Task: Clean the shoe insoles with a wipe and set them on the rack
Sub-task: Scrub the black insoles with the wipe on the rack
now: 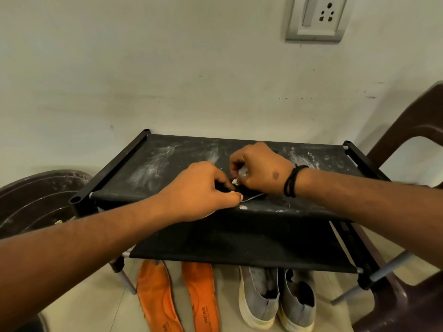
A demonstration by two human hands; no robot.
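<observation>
both hands over top shelf of rack (153,164), near its front edge, close together, fingertips nearly meeting.
left hand (203,190): fingers curled, thumb and forefinger pinching edge of a thin packet (251,197), dark with a pale rim, lying flat on the shelf.
right hand (259,168): fingers curled down onto same spot, gripping something small and pale, looks like a wipe (241,174) bunched under the fingers; mostly hidden, can't confirm. black band (291,180) on right wrist.
top shelf: black fabric, smeared with white dust. second fabric shelf directly below.
two orange insoles (177,300) on floor under rack, side by side, lengthwise toward camera, "wear" printed on heels. not on rack.
pair of grey shoes (275,298) with white soles just right of insoles, also on floor.
dark brown chair (412,130) beside rack on right, touching or nearly so. dark round tub (36,195) on left, against rack corner.
switch and socket plate (316,17) on wall above.
</observation>
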